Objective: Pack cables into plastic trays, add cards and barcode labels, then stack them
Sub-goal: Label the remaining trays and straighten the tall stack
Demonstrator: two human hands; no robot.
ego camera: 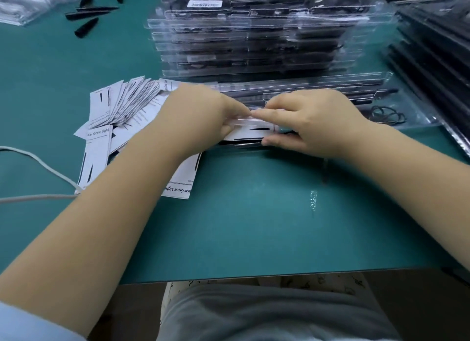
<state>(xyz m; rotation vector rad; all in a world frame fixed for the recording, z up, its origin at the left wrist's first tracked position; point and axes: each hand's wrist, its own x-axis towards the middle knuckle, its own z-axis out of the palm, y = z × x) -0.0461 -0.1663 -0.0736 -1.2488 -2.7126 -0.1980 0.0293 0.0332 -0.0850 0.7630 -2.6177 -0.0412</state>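
Nearest the camera lies the bare green mat [254, 226], its front edge running above the person's lap. Two forearms reach across it to one clear plastic tray [250, 137] that lies on the mat just in front of the stacks. The left hand [195, 119] grips the tray's left end, its fingers curled over the top and mostly hidden behind the knuckles. The right hand [312, 122] pinches the tray from the other side, forefinger stretched along the top edge and thumb pressed against the near edge. One white card [244, 133] with black print shows through the tray between the two hands, and a black cable part sits under it along the near edge. To the left, touching the left wrist, a loose heap of white cards [122, 111] is fanned out, too many and too overlapped to count; several read "Grow Light". One pale cord [38, 162] loops across the mat at the far left. To the right of the hands a coil of thin black cable [386, 114] lies in a clear tray. Behind the hands stands one tall stack of filled trays [254, 38], roughly ten layers, with one barcode label [204, 3] on top. A second stack [437, 43] leans at the right edge. Five or so black tapered pieces [87, 27] lie scattered at the far left.
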